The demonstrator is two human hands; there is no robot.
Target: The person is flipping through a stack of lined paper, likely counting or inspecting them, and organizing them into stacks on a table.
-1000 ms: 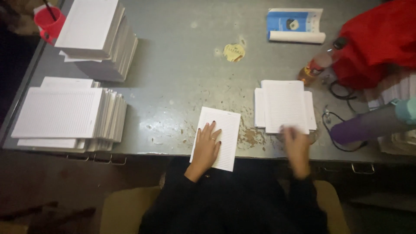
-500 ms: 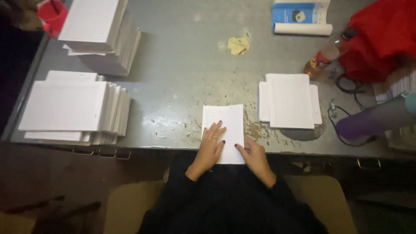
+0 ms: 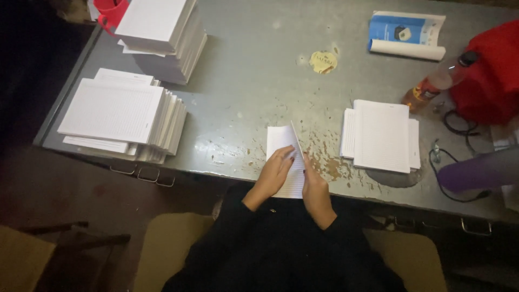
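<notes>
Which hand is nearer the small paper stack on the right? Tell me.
Right. The right hand lies just left of the small paper stack; the left hand is farther left, on the folded sheet.

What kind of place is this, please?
Probably a small workshop for binding or folding paper: a worn metal table holds tall paper stacks, and both hands fold a lined sheet.

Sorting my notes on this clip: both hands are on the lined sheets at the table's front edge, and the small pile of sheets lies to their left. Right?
Not quite. In the head view the small pile of sheets lies to the right of the left hand and right hand, which are on the lined sheets at the table's front edge.
</notes>
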